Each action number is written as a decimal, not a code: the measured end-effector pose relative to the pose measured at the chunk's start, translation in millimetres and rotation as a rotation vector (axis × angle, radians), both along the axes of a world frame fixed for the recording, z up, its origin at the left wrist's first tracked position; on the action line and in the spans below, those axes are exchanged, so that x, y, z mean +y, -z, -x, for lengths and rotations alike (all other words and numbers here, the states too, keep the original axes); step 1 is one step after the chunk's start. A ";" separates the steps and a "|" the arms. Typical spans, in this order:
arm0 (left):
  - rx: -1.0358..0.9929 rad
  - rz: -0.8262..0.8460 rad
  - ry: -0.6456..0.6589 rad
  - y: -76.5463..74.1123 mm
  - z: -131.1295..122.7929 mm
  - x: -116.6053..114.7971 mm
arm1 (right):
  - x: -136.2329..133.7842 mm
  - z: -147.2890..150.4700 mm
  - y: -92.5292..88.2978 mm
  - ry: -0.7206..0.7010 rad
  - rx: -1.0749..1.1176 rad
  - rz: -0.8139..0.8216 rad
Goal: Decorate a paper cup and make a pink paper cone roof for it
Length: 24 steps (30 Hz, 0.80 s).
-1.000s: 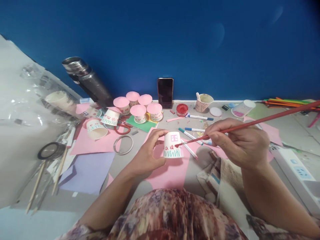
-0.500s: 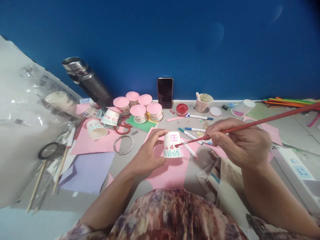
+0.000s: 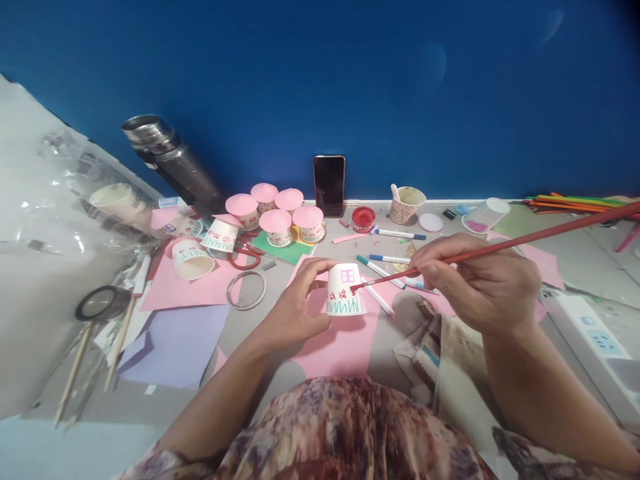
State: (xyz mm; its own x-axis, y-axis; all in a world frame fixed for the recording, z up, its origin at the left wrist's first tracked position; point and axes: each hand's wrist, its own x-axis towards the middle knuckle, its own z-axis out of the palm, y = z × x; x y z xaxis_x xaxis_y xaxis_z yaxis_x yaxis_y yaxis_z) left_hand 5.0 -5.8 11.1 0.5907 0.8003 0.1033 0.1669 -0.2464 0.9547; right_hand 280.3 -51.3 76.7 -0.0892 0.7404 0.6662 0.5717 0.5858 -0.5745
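Barely a shift vs. earlier frame, head view: brush tip a touch higher on the upturned paper cup. L hand: fingers in a wide C, gripping cup's side above matte pink paper. R hand: fingers pinched round slim red handle, wrist angled in, tip at cup wall w/ red dabs.

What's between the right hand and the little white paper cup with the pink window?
In the head view, the front of the long red paintbrush spans that gap; slim white pens show behind it.
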 end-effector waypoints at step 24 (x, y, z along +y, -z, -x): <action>-0.142 0.103 0.012 -0.7 -1.7 0.7 | -0.6 -0.6 3.2 0.099 0.017 -0.060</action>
State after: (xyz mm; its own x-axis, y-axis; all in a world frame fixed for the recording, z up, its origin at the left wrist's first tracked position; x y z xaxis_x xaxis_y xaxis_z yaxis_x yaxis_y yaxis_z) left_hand 6.6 -5.0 11.9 0.5852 0.8042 0.1041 0.0261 -0.1470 0.9888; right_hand 280.8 -51.9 73.5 -0.0058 0.7040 0.7101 0.6185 0.5605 -0.5507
